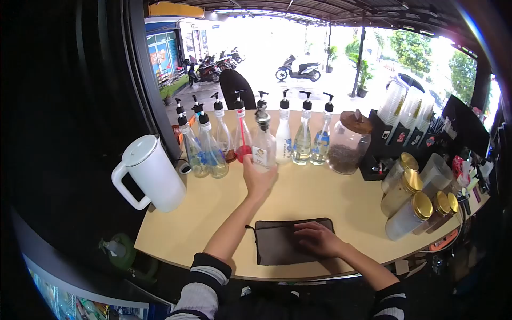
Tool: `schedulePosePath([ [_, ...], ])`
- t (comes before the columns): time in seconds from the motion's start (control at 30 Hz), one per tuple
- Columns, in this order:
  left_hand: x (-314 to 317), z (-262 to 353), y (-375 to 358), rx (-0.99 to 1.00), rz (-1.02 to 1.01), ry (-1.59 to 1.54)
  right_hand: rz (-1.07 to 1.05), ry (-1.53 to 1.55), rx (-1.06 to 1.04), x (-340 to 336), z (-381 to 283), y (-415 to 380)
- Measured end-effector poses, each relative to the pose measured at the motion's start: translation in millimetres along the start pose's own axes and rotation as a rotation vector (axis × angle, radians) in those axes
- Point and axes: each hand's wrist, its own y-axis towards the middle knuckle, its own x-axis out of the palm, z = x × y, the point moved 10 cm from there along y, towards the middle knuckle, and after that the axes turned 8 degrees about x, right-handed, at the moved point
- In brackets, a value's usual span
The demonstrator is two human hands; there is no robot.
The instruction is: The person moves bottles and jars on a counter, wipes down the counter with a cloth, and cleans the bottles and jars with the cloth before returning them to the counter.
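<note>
A row of pump bottles is standing along the far edge of the counter, with a white pitcher at nine o'clock and a lidded glass jar at two o'clock of the clear pump bottle. That bottle is standing upright at twelve o'clock, long axis vertical, pump pointing up. The left hand is wrapping its fingers around the bottle's base. The right hand is lying flat, fingers spread, pressing on the dark pouch at six o'clock
</note>
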Motion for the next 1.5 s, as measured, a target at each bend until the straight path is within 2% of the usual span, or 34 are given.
schedulePosePath([
  [0.03,-10,-5,5,-0.007,0.031,0.005,-0.003,0.008,-0.004,5,1,4],
  [0.1,-31,-13,15,-0.022,0.094,0.015,-0.105,-0.208,-0.182,29,-13,8],
  [0.17,-49,-18,22,-0.056,0.164,0.068,-0.15,-0.292,-0.243,44,-22,14],
  [0.2,-54,-35,29,0.002,0.175,0.15,-0.2,-0.373,-0.302,56,-28,14],
  [0.37,-72,-47,44,0.059,0.189,0.314,-0.25,-0.41,-0.333,78,-26,37],
  [0.47,-76,-46,47,0.069,0.186,0.338,-0.172,-0.446,-0.197,70,-16,61],
  [0.53,-81,-23,44,0.196,0.187,0.369,-0.07,-0.461,-0.138,66,-4,83],
  [0.57,-86,-20,45,0.194,0.181,0.367,-0.016,-0.469,-0.1,65,2,95],
  [0.6,-85,-23,49,0.188,0.102,0.352,0.064,-0.453,-0.082,61,5,108],
  [0.63,-82,-26,50,0.18,0.019,0.337,0.042,-0.45,0.01,65,16,127],
  [0.7,-83,-25,50,0.18,0.014,0.33,0.248,-0.438,0.04,59,22,160],
  [0.8,-79,-25,50,0.21,0.013,0.328,0.308,-0.514,0.263,57,49,206],
  [0.9,-76,-27,52,0.228,0.007,0.346,0.252,-0.463,0.297,46,59,208],
  [0.93,-75,-24,53,0.232,0.002,0.349,0.276,-0.483,0.333,40,77,201],
  [0.97,-75,-22,54,0.234,-0.001,0.354,0.398,-0.535,0.298,22,89,185],
  [1.07,-76,-24,53,0.212,-0.036,0.357,0.543,-0.568,0.361,-49,136,107],
  [1.2,-90,-14,42,0.261,-0.03,0.251,0.481,-0.568,0.858,-125,214,-8],
  [1.3,-106,5,28,0.297,-0.114,0.209,0.682,-0.749,0.95,-125,227,-37],
  [1.37,-106,21,22,0.344,-0.176,0.16,0.638,-0.767,0.899,-83,185,-9],
  [1.4,-101,30,19,0.384,-0.227,0.121,0.53,-0.891,0.658,-44,137,20],
  [1.43,-95,36,17,0.38,-0.241,0.104,0.485,-0.524,0.415,-18,84,36],
  [1.47,-84,46,12,0.404,-0.287,0.056,0.329,-0.725,0.296,25,37,58],
  [1.5,-75,53,8,0.43,-0.332,0.008,0.299,-0.495,0.165,44,-7,62],
])
